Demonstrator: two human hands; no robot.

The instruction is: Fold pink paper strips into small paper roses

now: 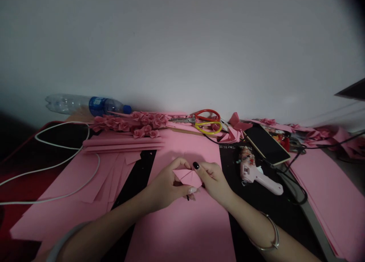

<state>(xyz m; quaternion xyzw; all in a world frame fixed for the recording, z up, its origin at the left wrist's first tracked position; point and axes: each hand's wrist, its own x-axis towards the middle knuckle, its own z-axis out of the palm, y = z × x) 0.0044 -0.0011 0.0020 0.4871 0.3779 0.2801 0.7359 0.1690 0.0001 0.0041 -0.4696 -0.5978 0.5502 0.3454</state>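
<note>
A small folded piece of pink paper is held between both hands, above a long pink sheet. My left hand grips its left and lower side, the thumb lying across the front. On the upper right side, my right hand pinches it, with the dark-nailed thumb at the edge. Crease lines run across the paper's face. Some fingers of each hand are hidden behind it.
Scissors, paper roses and an empty bottle lie along the wall. To the right are a glue gun, a phone and stacked pink sheets. A white cable crosses paper strips at left.
</note>
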